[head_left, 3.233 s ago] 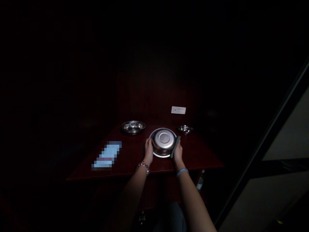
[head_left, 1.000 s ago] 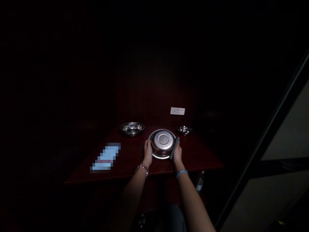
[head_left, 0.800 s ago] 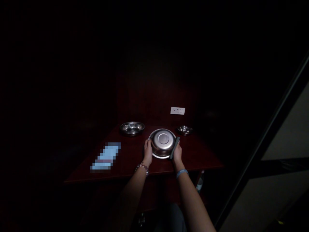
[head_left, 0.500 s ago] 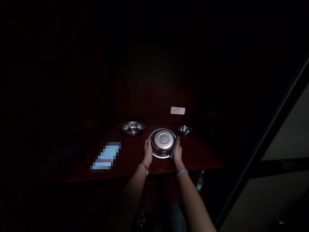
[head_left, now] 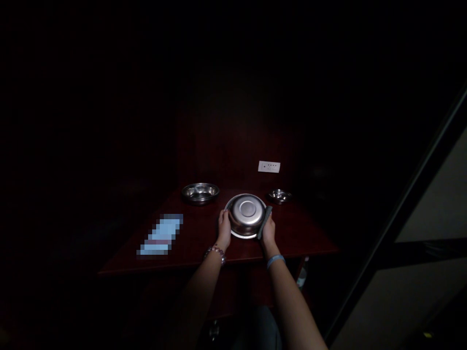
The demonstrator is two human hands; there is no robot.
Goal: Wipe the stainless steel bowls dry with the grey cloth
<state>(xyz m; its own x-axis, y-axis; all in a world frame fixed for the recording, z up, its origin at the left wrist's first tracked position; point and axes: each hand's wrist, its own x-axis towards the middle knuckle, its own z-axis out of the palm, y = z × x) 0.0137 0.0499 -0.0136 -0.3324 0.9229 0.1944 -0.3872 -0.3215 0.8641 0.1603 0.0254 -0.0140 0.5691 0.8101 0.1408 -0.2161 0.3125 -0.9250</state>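
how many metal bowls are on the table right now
3. An upturned bowl sits between the left hand and right hand; a wide bowl lies far left; a small bowl far right. The dark could hide more.

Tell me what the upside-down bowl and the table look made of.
Upside-down round silver bowl: likely polished stainless steel, given bright mirror-like highlights. Dark reddish table: seemingly varnished wood or veneer with a faint sheen; the dim light leaves it uncertain.
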